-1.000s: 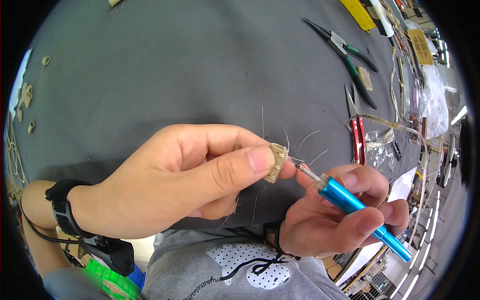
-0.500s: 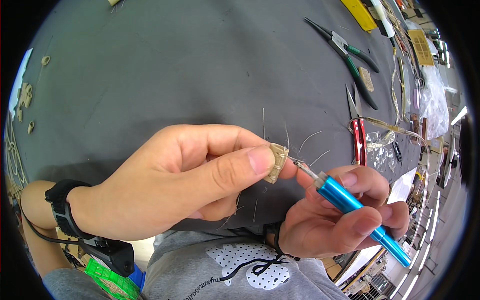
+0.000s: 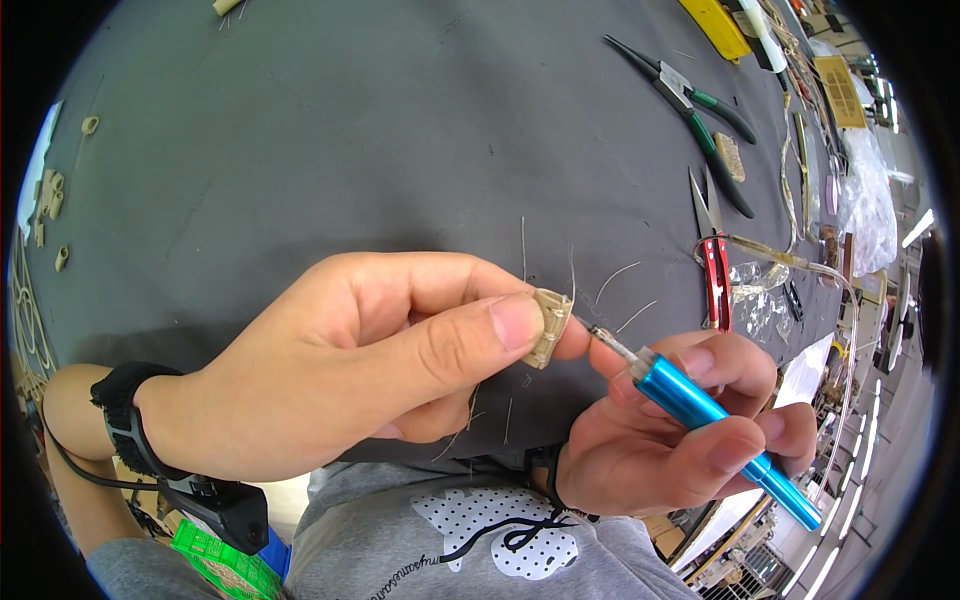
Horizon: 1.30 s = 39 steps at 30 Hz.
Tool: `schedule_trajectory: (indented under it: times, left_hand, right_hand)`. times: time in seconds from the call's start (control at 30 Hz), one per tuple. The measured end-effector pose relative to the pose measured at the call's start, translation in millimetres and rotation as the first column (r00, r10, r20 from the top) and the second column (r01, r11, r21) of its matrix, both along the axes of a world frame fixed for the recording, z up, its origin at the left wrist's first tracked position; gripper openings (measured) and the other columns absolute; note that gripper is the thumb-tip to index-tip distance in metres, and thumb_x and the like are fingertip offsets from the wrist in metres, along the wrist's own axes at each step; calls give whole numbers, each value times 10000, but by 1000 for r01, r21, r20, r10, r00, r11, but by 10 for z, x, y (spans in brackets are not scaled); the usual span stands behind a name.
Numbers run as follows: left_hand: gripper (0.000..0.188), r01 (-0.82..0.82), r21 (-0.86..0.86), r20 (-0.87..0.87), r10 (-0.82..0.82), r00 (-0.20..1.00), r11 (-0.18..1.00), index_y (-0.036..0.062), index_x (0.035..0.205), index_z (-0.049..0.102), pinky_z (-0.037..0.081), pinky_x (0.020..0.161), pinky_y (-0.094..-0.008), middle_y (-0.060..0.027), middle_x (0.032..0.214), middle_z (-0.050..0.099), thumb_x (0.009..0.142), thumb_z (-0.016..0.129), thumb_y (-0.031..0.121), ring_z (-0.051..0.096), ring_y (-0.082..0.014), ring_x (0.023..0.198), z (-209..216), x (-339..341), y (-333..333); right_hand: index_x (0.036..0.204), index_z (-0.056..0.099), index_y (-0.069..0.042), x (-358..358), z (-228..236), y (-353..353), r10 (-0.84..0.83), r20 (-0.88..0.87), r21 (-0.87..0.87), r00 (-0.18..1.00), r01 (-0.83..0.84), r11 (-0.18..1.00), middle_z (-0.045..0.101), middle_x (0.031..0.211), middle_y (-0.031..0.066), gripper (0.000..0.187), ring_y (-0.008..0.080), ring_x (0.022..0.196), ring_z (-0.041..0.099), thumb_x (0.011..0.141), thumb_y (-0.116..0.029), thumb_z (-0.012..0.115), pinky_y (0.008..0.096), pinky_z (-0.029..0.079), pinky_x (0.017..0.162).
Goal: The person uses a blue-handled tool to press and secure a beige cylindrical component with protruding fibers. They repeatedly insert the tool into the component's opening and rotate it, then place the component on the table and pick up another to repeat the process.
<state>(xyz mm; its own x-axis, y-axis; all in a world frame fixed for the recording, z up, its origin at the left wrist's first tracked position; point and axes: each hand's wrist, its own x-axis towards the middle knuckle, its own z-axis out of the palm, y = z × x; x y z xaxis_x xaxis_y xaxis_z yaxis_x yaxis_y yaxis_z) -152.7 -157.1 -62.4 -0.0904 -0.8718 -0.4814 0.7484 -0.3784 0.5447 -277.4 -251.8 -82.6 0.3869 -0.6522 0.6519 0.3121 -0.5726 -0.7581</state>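
Observation:
My left hand (image 3: 430, 345) is closed, pinching a small beige ring-shaped piece (image 3: 547, 328) with stitched ridges between thumb and fingers. Fine thread ends stick up from its upper edge. In my right hand (image 3: 690, 430) lies a slim tool with a shiny blue handle (image 3: 690, 395), gripped by thumb and fingers. Its thin metal tip (image 3: 608, 338) points up and left toward the beige piece, close to its right side. Whether the tip touches the piece, I cannot tell. Loose bits of thread (image 3: 620, 280) are scattered on the dark mat just beyond my hands.
Red-handled scissors (image 3: 716, 270) and green-handled pliers (image 3: 690, 110) rest on the right of the dark mat (image 3: 350, 130). Behind them are a yellow tool (image 3: 715, 28) and clear plastic bags (image 3: 868, 200). More small beige pieces (image 3: 52, 195) sit at the far left. A green basket (image 3: 222, 560) stands at lower left.
The beige piece has shifted slightly left and turned a little in my left fingers, so its opening shows more. My right hand and the blue tool are nearly unmoved.

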Motion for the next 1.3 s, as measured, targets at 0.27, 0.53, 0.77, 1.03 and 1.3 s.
schedule_trajectory:
  times: [0.27,0.53,0.77,1.03,1.3]
  left_hand:
    - [315,23,-1,19,-22,1000,1000,-17,974,460,199,403,-203,41,444,286,864,362,261,206,-41,388,7,9,5]
    - [321,21,-10,15,-21,1000,1000,-33,969,457,193,403,-202,36,460,296,861,369,257,209,-42,393,5,12,0]
    - [320,-6,-19,-10,6,1000,1000,-34,963,459,192,394,-203,36,455,297,857,381,257,212,-39,388,-8,3,10]
    - [317,0,6,-15,0,1000,1000,-35,959,459,198,391,-195,38,455,301,858,380,256,221,-33,383,3,7,4]
    - [315,-37,-9,-33,37,999,999,-33,960,460,198,392,-194,35,454,305,858,379,254,224,-32,382,-18,-11,8]
  right_hand:
    - [1079,342,-88,25,-44,-36,62,99,5,993,-63,998,466,686,163,312,111,399,421,841,-289,369,165,382,279]
    - [1107,352,-120,-49,-29,-60,82,7,-45,997,-81,996,473,634,144,376,107,353,361,801,-331,412,182,378,268]
    - [1124,337,-119,-84,11,-80,99,-91,-84,991,-107,991,477,646,156,391,105,341,361,796,-314,422,190,402,274]
    - [1125,333,-115,-19,29,-17,78,-56,-45,995,-80,996,475,666,173,377,107,341,369,795,-256,449,203,434,297]
    - [1112,347,-117,-33,18,-29,77,-65,-38,995,-80,996,475,654,169,358,102,343,366,794,-239,456,202,436,299]
